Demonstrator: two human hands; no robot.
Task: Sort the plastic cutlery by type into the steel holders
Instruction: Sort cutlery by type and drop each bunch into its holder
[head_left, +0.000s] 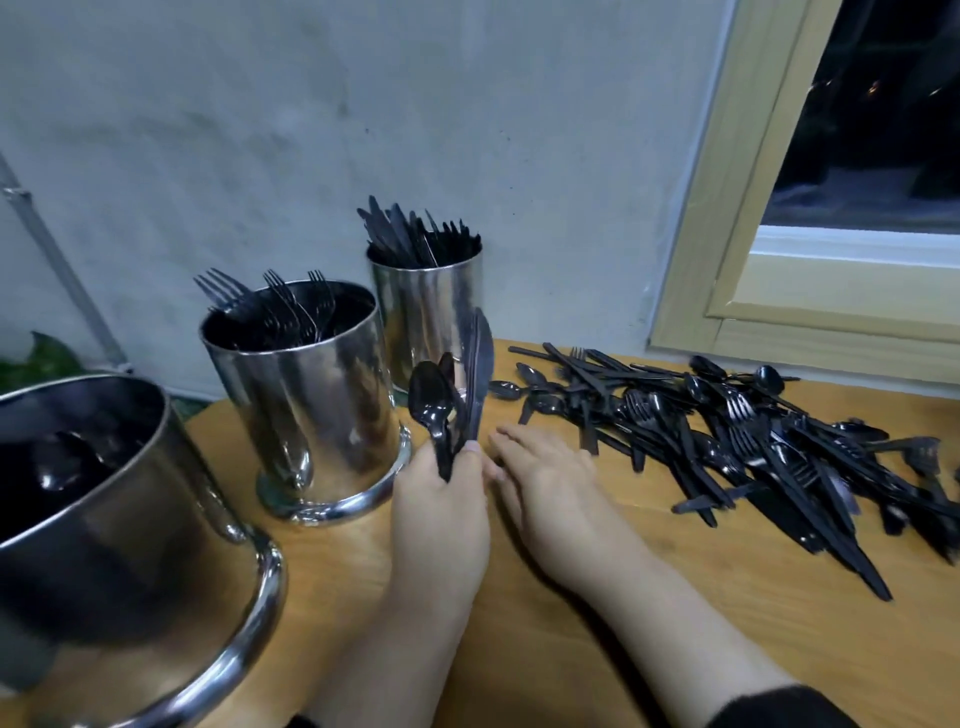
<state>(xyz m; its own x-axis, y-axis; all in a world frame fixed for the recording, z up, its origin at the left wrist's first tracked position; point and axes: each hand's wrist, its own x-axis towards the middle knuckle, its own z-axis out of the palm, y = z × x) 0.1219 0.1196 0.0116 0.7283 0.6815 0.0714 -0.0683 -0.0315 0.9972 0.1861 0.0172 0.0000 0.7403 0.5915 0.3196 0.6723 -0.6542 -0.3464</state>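
Head view: left hand (441, 499) grips a small bunch upright by the handles, a spoon (430, 402) and knives (479, 364) fanned apart, likely so each type can be dropped off in turn; right hand (545, 478) lies relaxed, palm down on the table (675, 597), holding nothing, just beside the left. Steel holders stand in easy reach on the left, forks in the middle holder (311, 405), knives in the far holder (431, 312), what look like spoons in the near holder (104, 519). Unsorted pile (753, 441) sprawls to the right, much left to do.
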